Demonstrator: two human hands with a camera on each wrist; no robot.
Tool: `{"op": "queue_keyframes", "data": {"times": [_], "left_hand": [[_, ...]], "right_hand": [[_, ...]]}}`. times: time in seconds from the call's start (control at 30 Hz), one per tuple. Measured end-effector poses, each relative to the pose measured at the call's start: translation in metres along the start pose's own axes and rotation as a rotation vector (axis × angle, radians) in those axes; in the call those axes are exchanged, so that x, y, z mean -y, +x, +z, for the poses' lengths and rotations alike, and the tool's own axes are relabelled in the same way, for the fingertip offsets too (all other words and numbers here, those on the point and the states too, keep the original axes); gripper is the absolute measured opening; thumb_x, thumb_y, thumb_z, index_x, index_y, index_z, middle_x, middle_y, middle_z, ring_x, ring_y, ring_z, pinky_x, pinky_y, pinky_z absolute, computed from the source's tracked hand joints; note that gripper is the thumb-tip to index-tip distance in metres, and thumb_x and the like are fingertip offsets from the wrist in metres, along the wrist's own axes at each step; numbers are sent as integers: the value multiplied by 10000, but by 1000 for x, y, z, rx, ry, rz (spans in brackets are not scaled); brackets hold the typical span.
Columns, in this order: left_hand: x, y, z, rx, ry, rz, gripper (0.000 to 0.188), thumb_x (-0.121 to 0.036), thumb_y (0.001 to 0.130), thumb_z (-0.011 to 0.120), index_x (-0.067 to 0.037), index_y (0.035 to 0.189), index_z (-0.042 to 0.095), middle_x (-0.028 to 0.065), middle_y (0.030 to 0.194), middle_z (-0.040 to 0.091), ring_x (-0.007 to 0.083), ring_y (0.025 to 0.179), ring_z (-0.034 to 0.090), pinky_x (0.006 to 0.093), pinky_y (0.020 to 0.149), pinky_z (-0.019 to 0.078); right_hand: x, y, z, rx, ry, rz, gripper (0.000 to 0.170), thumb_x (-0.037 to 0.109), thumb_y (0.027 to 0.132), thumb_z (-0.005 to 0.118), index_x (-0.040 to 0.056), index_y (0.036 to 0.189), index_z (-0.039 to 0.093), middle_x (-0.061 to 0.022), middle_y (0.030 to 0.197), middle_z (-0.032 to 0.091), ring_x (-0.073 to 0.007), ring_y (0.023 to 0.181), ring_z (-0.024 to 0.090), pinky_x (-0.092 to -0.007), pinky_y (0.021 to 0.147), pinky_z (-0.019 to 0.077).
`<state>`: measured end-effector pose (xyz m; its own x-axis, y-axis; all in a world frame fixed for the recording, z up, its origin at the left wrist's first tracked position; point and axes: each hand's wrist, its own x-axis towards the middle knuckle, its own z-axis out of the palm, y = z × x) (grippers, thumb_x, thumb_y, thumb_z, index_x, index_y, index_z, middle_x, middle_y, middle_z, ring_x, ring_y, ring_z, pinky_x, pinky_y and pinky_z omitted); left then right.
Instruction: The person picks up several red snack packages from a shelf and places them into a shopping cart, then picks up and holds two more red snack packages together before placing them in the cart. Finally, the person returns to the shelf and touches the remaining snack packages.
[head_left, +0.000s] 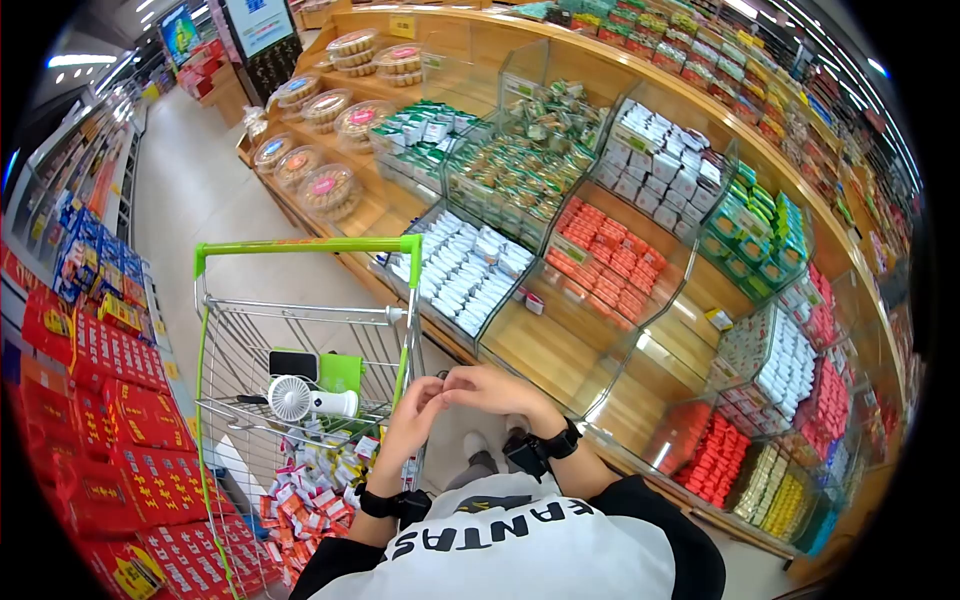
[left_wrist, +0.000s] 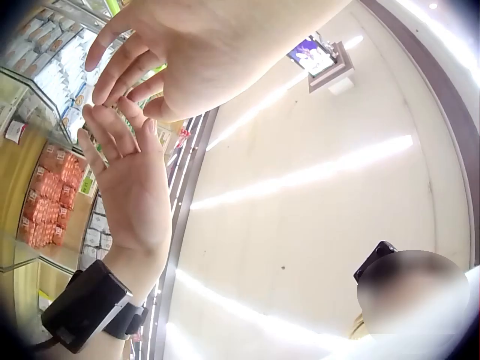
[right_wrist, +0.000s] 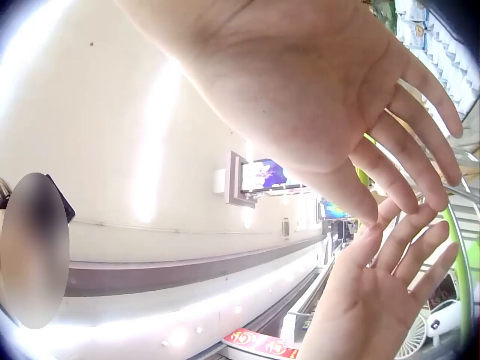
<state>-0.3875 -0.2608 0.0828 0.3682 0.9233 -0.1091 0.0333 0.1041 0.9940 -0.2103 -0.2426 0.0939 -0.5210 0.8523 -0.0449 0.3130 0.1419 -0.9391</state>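
In front of the chest my left hand (head_left: 416,412) and right hand (head_left: 500,390) come together, fingertips meeting or overlapping. Both wrist views show relaxed, slightly bent fingers and nothing in either palm: the left hand (left_wrist: 214,56) nearest its camera with the right hand (left_wrist: 133,199) below, and the right hand (right_wrist: 300,90) above the left hand (right_wrist: 367,300) in the other. Beside the left hand stands a shopping cart with a green handle (head_left: 310,245). It carries a white handheld fan (head_left: 292,398), a black phone (head_left: 293,364), a green item (head_left: 341,373) and many small wrapped packets (head_left: 305,495).
On the right, a wooden shelf (head_left: 590,345) has clear bins of white packets (head_left: 465,270), orange packets (head_left: 605,255) and red packets (head_left: 710,455). Round tubs of cookies (head_left: 328,190) sit farther back. Red boxes (head_left: 120,420) are stacked left of the cart; an aisle floor (head_left: 185,190) runs ahead.
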Motion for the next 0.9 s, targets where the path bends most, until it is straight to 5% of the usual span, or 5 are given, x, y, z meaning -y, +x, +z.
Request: {"op": "queue_keyframes", "data": {"times": [0.9], "left_hand": [[-27, 56, 172, 480, 44, -14, 252, -50, 861, 426, 12, 1105, 439, 86, 907, 548, 135, 843, 526, 251, 764, 427]], "right_hand": [[-31, -167, -110, -440, -31, 155, 291, 278, 840, 507, 21, 962, 566, -124, 853, 616, -208, 768, 575, -294, 685, 447]]}}
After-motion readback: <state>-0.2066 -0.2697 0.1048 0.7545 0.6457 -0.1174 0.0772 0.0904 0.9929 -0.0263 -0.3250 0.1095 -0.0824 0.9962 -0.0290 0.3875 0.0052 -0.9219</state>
